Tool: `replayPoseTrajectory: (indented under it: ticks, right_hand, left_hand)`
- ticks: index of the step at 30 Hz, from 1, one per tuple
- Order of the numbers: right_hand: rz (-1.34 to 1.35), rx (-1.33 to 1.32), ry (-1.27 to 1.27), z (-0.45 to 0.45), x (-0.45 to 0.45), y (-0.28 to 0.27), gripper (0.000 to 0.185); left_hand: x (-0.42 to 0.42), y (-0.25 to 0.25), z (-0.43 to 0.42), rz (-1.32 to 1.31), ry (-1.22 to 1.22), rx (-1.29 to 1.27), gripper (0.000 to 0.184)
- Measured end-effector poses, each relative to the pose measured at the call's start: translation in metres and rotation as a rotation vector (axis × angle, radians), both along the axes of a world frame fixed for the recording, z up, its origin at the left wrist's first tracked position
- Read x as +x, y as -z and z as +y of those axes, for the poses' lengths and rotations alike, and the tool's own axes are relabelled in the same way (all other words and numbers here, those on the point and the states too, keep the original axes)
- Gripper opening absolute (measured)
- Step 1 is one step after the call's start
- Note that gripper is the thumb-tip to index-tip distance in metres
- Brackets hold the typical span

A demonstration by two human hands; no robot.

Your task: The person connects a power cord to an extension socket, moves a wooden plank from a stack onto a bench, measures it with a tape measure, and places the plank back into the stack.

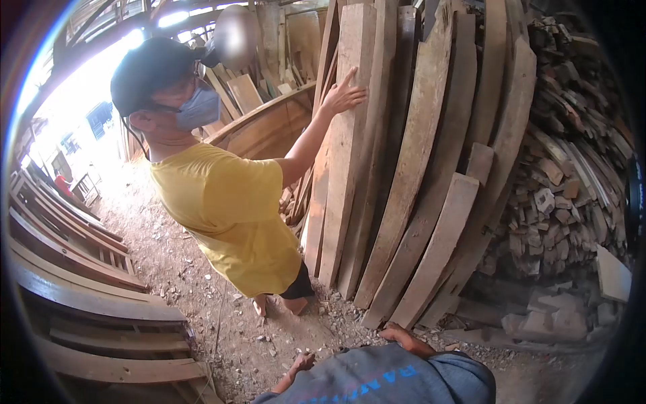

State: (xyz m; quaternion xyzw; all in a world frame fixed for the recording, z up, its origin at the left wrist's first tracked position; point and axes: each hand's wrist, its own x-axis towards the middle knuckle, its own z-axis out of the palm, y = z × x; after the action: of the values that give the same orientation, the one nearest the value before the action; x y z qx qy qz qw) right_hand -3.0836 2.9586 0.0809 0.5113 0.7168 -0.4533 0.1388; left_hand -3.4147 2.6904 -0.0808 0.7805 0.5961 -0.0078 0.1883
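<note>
My left hand [303, 362] is low in front of my grey shirt [363, 380], over the dirt floor, and its small, bent-looking fingers are hard to make out. My right hand [398, 333] sticks out past the shirt's other side, near the foot of the leaning planks [410, 246]. The shirt hides part of it, and I cannot see anything held in either hand. Across from me stands a person in a yellow shirt [225, 202], cap and mask. That person's hand [344, 95] rests with spread fingers on a tall, thick plank [346, 148].
Stacked curved timbers [101, 310] line the left side. At the right rises a large pile of wood offcuts [558, 195], with blocks [552, 316] at its base. Wood chips litter the dirt floor [182, 269]. A wooden panel [269, 131] stands behind the person.
</note>
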Motion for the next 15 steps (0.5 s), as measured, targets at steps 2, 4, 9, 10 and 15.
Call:
replayPoseTrajectory:
  ticks: [2,4,9,10,15]
  right_hand:
    - [-0.027,-0.033,-0.111,0.001,0.012,-0.005,0.063]
    - [-0.030,-0.050,-0.227,0.006,0.029,0.028,0.063]
    - [-0.022,-0.075,-0.392,0.011,0.068,0.087,0.058]
    - [-0.032,-0.064,-0.353,0.009,0.071,0.088,0.054]
    - [-0.042,0.009,-0.231,0.004,0.080,0.123,0.031]
  left_hand:
    - [0.009,-0.010,0.018,-0.335,-0.195,0.016,0.029]
    - [0.019,-0.041,0.036,-0.592,-0.371,-0.044,0.030]
    - [0.032,-0.047,0.040,-0.808,-0.853,-0.324,0.034]
    - [0.021,-0.010,0.033,-0.667,-0.570,-0.144,0.037]
    - [0.019,-0.056,0.006,-0.630,-0.662,-0.189,0.033]
